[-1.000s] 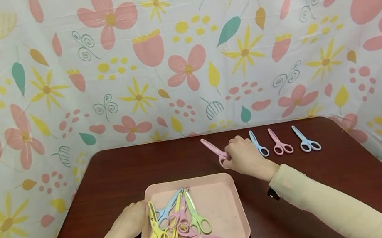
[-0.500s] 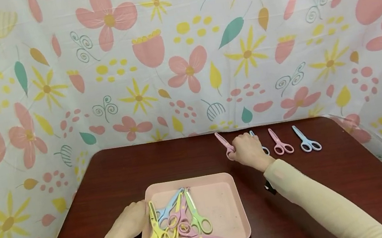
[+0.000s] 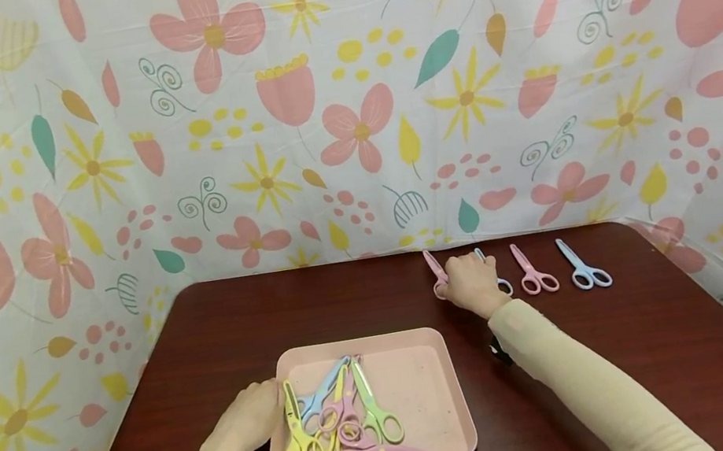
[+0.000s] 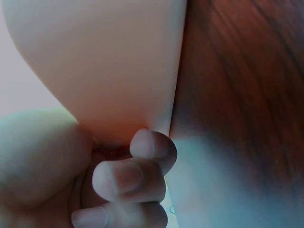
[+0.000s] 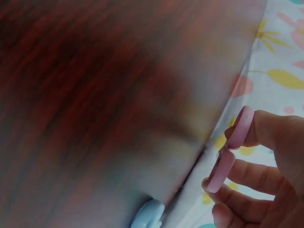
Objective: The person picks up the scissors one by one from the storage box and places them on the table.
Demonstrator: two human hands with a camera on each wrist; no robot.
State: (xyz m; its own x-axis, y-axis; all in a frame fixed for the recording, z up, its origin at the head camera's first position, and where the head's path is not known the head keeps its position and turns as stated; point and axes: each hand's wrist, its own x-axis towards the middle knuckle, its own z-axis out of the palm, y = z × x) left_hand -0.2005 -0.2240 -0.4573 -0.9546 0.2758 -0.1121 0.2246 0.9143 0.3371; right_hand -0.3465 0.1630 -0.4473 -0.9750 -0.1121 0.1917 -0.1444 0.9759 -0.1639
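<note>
My right hand (image 3: 474, 282) grips pink scissors (image 3: 435, 267) by the handle at the back of the table, blades pointing away. In the right wrist view the pink handle loops (image 5: 241, 127) sit between thumb and fingers. Just right of that hand, blue scissors (image 3: 505, 286) lie partly hidden behind it. At the left side of the pink tray (image 3: 416, 340), my left hand (image 3: 244, 423) holds the rim. The left wrist view shows curled fingers and thumb at the tray's wall (image 4: 123, 71). Several yellow, blue, pink and green scissors (image 3: 381, 418) lie piled in the tray's left half.
Farther right on the dark wooden table (image 3: 228, 328) lie another pink pair of scissors (image 3: 533, 272) and a light blue pair of scissors (image 3: 582, 268), in a row. A flower-print cloth (image 3: 333, 142) hangs along the table's back edge and sides.
My right hand has carried the pink scissors rightward and slightly back, toward the row, now partly covering the nearest blue pair. The left hand has stayed at the tray.
</note>
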